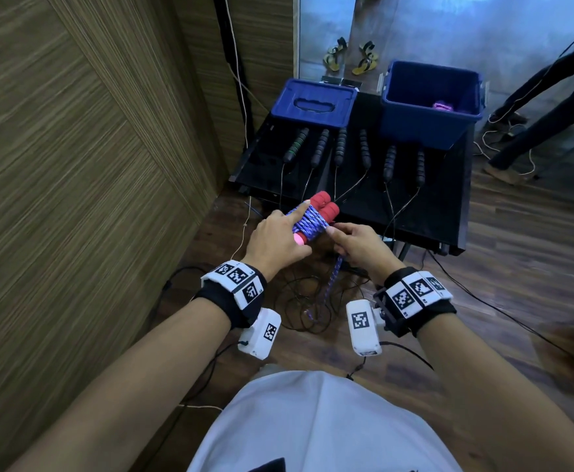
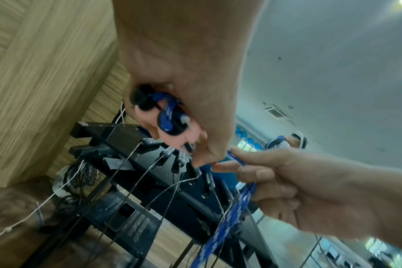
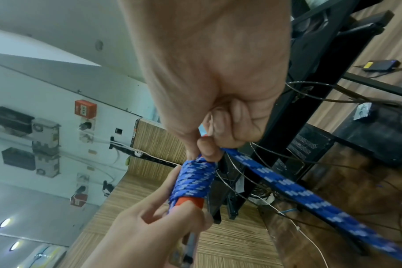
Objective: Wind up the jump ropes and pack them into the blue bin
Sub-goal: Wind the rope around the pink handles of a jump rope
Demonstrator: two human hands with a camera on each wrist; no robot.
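Head view: a person is standing at a low black bench (image 1: 415, 212), both hands raised in front of it.
Left hand (image 1: 275, 238): its fingers are curling round the paired red handles (image 1: 324, 206) of a jump rope, the index finger lying straight along the windings.
Rope (image 1: 307, 223): the blue patterned cord is sitting wound in tight turns around the two handles, with a loose tail (image 1: 331, 282) hanging down toward the floor.
Right hand (image 1: 360, 248): its thumb and fingers (image 3: 209, 150) are pinching the cord just beside the wound bundle.
Blue bin (image 1: 430, 100): it is standing open at the far right of the bench, with something pink inside.
Lid (image 1: 314, 103): it is lying at the far left, beside the bin.
Other ropes: six black handles (image 1: 340, 146) are lying in a row on the bench, their thin cords trailing over the near edge.
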